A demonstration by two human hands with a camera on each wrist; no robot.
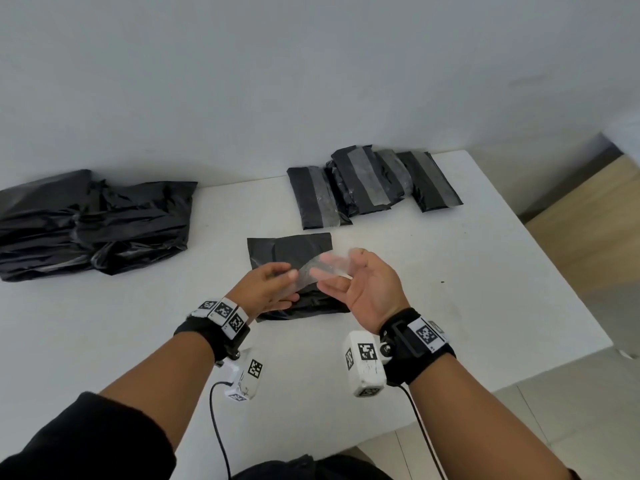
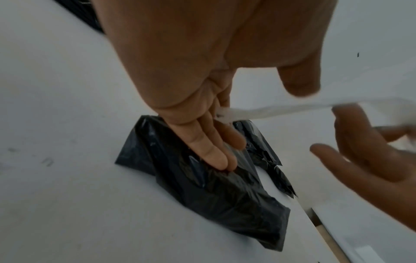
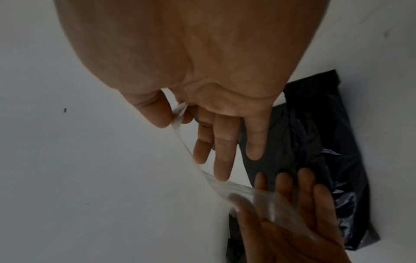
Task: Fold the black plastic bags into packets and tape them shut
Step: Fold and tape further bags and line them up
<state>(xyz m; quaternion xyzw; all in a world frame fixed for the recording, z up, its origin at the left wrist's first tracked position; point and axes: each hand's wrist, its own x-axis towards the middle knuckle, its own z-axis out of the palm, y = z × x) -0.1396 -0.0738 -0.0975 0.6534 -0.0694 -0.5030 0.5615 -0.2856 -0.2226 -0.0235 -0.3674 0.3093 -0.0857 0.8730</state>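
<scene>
A person stands at a white table (image 1: pixel 450 271) with both hands raised just above a folded black bag (image 1: pixel 287 251) that lies flat near the table's middle. Between the hands spans a strip of clear tape (image 1: pixel 322 271).

The left hand (image 1: pixel 266 289) pinches one end of the tape between thumb and forefinger; in the left wrist view its remaining fingers (image 2: pixel 209 147) point down toward the folded bag (image 2: pixel 213 186), and whether they touch it cannot be told. The right hand (image 1: pixel 367 289) has its palm turned toward the left hand; in the right wrist view the thumb (image 3: pixel 153 110) and forefinger pinch the other end of the tape (image 3: pixel 180 113), while the other fingers (image 3: pixel 223 156) extend loosely. The tape twists along its length and hangs clear of the bag (image 3: pixel 315 142).

At the far edge of the table, to the right, lies a group of finished packets (image 1: pixel 370 181), each black and crossed by a band of clear tape; they overlap one another. At the far left rests a pile of loose black bags (image 1: pixel 90 223), crumpled and glossy. A black sleeve (image 1: pixel 86 441) covers the left upper arm, and each wrist carries a strapped camera unit (image 1: pixel 363 365) with printed markers.
</scene>
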